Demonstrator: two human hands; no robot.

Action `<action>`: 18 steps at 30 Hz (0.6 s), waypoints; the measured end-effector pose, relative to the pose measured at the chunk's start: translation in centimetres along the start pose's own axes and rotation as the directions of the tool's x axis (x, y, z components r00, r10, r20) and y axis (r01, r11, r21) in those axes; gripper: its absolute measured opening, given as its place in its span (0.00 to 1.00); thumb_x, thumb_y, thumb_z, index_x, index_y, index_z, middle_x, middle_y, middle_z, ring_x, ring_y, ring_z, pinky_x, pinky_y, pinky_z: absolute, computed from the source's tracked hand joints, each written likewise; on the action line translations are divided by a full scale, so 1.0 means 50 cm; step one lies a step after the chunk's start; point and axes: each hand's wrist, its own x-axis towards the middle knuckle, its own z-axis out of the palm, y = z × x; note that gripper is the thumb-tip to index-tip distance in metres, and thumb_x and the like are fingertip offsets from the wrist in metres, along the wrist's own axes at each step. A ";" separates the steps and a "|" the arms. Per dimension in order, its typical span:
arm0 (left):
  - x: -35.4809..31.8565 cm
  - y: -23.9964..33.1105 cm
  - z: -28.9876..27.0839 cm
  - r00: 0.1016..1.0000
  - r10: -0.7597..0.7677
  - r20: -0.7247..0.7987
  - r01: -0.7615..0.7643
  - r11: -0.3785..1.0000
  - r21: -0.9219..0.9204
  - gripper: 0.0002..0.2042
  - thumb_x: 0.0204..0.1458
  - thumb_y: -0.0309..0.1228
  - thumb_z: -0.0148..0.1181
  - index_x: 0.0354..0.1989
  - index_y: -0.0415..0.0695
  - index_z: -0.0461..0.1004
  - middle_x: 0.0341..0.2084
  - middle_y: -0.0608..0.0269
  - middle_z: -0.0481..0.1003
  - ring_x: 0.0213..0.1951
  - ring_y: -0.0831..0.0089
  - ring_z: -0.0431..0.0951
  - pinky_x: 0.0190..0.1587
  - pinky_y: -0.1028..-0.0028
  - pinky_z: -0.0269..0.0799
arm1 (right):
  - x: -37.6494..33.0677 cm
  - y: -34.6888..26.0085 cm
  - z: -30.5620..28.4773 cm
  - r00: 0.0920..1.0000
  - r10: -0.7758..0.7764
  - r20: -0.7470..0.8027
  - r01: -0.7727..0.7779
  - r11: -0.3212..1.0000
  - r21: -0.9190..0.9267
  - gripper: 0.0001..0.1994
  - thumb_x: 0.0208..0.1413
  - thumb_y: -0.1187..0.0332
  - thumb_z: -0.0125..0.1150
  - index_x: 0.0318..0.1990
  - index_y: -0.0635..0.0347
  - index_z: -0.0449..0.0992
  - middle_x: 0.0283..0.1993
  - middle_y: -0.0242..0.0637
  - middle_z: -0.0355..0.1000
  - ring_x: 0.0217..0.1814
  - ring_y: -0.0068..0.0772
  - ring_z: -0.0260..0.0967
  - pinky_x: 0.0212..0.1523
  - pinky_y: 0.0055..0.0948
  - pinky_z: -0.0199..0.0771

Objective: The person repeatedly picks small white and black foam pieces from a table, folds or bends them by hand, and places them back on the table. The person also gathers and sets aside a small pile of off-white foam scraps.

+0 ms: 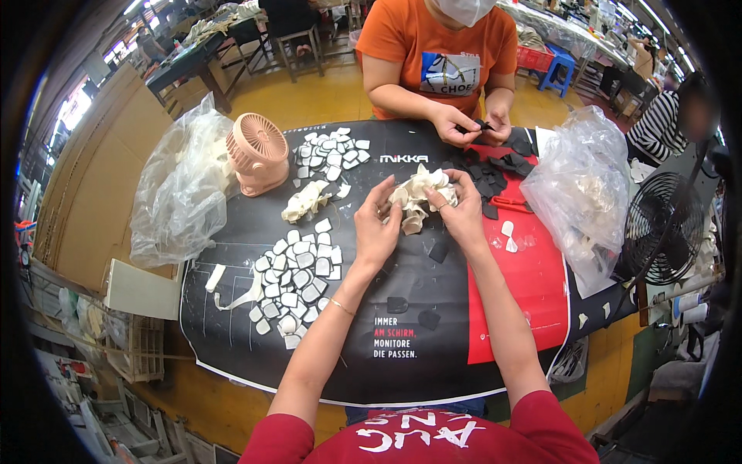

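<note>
Over the middle of the table, my left hand (376,228) and my right hand (461,215) are closed around a loose bunch of cream fabric pieces (420,197), one hand on each side. The pieces curl and overlap between my fingers. Left of my forearm, many small white rounded pads with dark edging (297,267) lie spread out. A second group of such pads (332,155) sits farther back. Between the two groups rests a small cream bunch of fabric pieces (305,203). Black fabric pieces (485,182) are heaped just beyond my right hand.
Across the table a co-worker in an orange shirt (440,62) handles a black piece. A peach desk fan (257,151) and a clear plastic bag (182,182) stand left; another bag (583,193) and a black fan (663,224) are right. A red-handled tool (510,204) lies near the black heap.
</note>
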 end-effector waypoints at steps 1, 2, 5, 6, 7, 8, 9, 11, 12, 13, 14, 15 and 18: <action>0.001 -0.002 -0.001 1.000 -0.021 0.003 0.021 1.000 -0.003 0.20 0.59 0.19 0.55 0.61 0.34 0.69 0.50 0.45 0.78 0.50 0.65 0.81 0.51 0.71 0.79 | -0.001 -0.005 0.001 1.000 -0.005 -0.022 0.003 0.997 -0.076 0.21 0.54 0.67 0.71 0.51 0.66 0.72 0.34 0.38 0.81 0.35 0.21 0.77 0.36 0.25 0.76; 0.002 -0.004 -0.003 0.999 -0.040 0.007 0.040 0.999 -0.007 0.20 0.59 0.19 0.55 0.61 0.34 0.69 0.49 0.44 0.78 0.49 0.66 0.81 0.50 0.71 0.79 | -0.002 -0.009 0.002 0.998 -0.041 -0.037 0.036 0.989 -0.142 0.19 0.54 0.68 0.71 0.50 0.66 0.73 0.33 0.38 0.80 0.34 0.21 0.77 0.35 0.25 0.76; 0.008 -0.005 -0.012 0.990 -0.138 0.040 0.142 0.984 -0.108 0.20 0.60 0.19 0.56 0.61 0.33 0.67 0.48 0.48 0.77 0.46 0.71 0.80 0.48 0.75 0.79 | -0.005 -0.019 0.009 0.988 -0.117 -0.102 0.083 0.952 -0.294 0.16 0.53 0.67 0.70 0.47 0.64 0.75 0.32 0.44 0.80 0.33 0.33 0.80 0.35 0.32 0.76; 0.011 -0.005 -0.015 0.980 -0.190 0.055 0.196 0.969 -0.151 0.21 0.60 0.19 0.57 0.61 0.33 0.66 0.47 0.50 0.77 0.44 0.74 0.80 0.47 0.76 0.79 | -0.006 -0.021 0.009 0.983 -0.148 -0.112 0.102 0.934 -0.341 0.16 0.53 0.66 0.69 0.47 0.64 0.75 0.32 0.45 0.80 0.33 0.37 0.80 0.35 0.34 0.77; 0.012 -0.004 -0.019 0.976 -0.209 0.066 0.218 0.957 -0.192 0.21 0.60 0.20 0.57 0.61 0.33 0.65 0.46 0.51 0.77 0.43 0.74 0.80 0.46 0.77 0.79 | -0.006 -0.023 0.008 0.980 -0.164 -0.116 0.111 0.923 -0.369 0.16 0.54 0.66 0.69 0.47 0.64 0.75 0.32 0.47 0.80 0.33 0.41 0.80 0.36 0.36 0.77; 0.013 -0.002 -0.022 0.968 -0.240 0.077 0.252 0.941 -0.228 0.21 0.60 0.20 0.57 0.62 0.33 0.65 0.45 0.52 0.77 0.42 0.74 0.81 0.45 0.77 0.80 | -0.005 -0.024 0.006 0.976 -0.181 -0.120 0.120 0.911 -0.396 0.17 0.54 0.65 0.69 0.47 0.63 0.75 0.32 0.48 0.80 0.33 0.44 0.80 0.36 0.37 0.77; 0.015 -0.001 -0.026 0.959 -0.270 0.087 0.284 0.921 -0.266 0.21 0.60 0.21 0.58 0.62 0.33 0.64 0.44 0.53 0.77 0.41 0.74 0.81 0.44 0.78 0.80 | -0.005 -0.025 0.004 0.970 -0.202 -0.134 0.129 0.897 -0.423 0.17 0.54 0.65 0.68 0.48 0.63 0.75 0.32 0.50 0.80 0.34 0.48 0.80 0.37 0.39 0.77; 0.018 0.003 -0.036 0.934 -0.335 0.123 0.357 0.882 -0.309 0.20 0.60 0.20 0.57 0.61 0.33 0.65 0.44 0.51 0.77 0.40 0.74 0.81 0.44 0.77 0.80 | -0.004 -0.026 0.002 0.974 -0.203 -0.102 0.142 0.893 -0.428 0.17 0.55 0.64 0.69 0.48 0.63 0.76 0.34 0.52 0.79 0.36 0.51 0.80 0.39 0.40 0.77; 0.020 0.005 -0.041 0.924 -0.353 0.144 0.381 0.860 -0.339 0.19 0.60 0.20 0.57 0.60 0.33 0.65 0.44 0.50 0.77 0.39 0.74 0.81 0.44 0.77 0.80 | -0.003 -0.025 0.001 0.974 -0.206 -0.090 0.148 0.890 -0.431 0.17 0.55 0.63 0.69 0.48 0.64 0.76 0.35 0.54 0.79 0.38 0.52 0.80 0.40 0.40 0.77; 0.022 0.006 -0.047 0.910 -0.382 0.164 0.415 0.843 -0.343 0.19 0.60 0.21 0.57 0.60 0.33 0.65 0.44 0.51 0.77 0.40 0.74 0.81 0.44 0.77 0.80 | -0.002 -0.025 0.001 0.971 -0.232 -0.059 0.184 0.880 -0.437 0.20 0.55 0.62 0.69 0.50 0.64 0.75 0.38 0.54 0.78 0.40 0.52 0.80 0.41 0.40 0.77; 0.024 0.008 -0.054 0.899 -0.396 0.188 0.438 0.827 -0.353 0.19 0.61 0.21 0.57 0.60 0.33 0.65 0.44 0.51 0.77 0.40 0.74 0.81 0.43 0.77 0.80 | -0.001 -0.024 0.002 0.966 -0.259 -0.029 0.220 0.870 -0.441 0.22 0.54 0.61 0.70 0.52 0.64 0.74 0.41 0.54 0.78 0.43 0.52 0.79 0.43 0.40 0.77; 0.026 0.010 -0.058 0.882 -0.422 0.210 0.471 0.808 -0.355 0.19 0.61 0.22 0.57 0.60 0.34 0.66 0.44 0.51 0.77 0.41 0.74 0.81 0.43 0.77 0.80 | -0.001 -0.023 0.004 0.961 -0.276 0.003 0.248 0.859 -0.447 0.24 0.54 0.60 0.71 0.53 0.64 0.73 0.44 0.54 0.78 0.45 0.52 0.79 0.45 0.39 0.77; 0.025 0.012 -0.061 0.896 -0.418 0.151 0.445 0.842 -0.304 0.19 0.63 0.24 0.57 0.61 0.35 0.65 0.44 0.56 0.77 0.38 0.76 0.80 0.42 0.79 0.80 | -0.007 -0.019 0.008 0.957 -0.261 0.126 0.290 0.886 -0.363 0.33 0.52 0.57 0.73 0.60 0.66 0.67 0.53 0.52 0.75 0.52 0.50 0.76 0.51 0.39 0.76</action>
